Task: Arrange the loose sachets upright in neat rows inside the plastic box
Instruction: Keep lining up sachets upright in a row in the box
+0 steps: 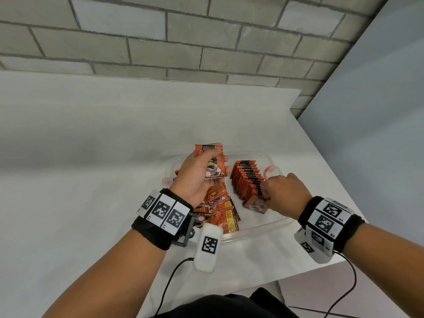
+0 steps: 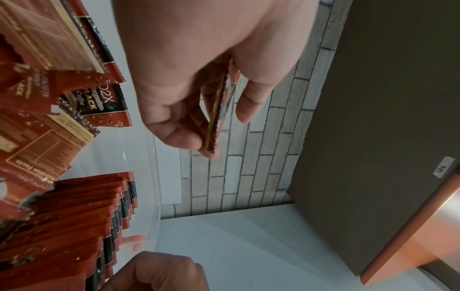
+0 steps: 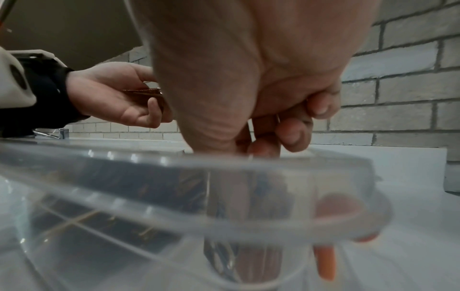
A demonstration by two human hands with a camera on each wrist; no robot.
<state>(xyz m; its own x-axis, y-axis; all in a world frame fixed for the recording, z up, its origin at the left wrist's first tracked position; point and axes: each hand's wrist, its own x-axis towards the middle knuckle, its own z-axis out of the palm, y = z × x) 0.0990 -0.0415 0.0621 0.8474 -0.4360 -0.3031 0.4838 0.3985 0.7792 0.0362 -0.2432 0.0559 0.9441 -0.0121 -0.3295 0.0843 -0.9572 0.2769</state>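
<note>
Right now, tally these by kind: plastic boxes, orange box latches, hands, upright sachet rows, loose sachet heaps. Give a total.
Plastic box: 1
Orange latches: 2
Hands: 2 (left hand holds a few sachets; right hand pinches the front sachet)
Upright row: 1
Loose heap: 1
Total: 7

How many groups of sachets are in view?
3: a small stack held in the left hand above the plastic box; an upright row at the box's right side, its near end pinched by the right hand; a loose pile at the left, partly hidden.
</note>
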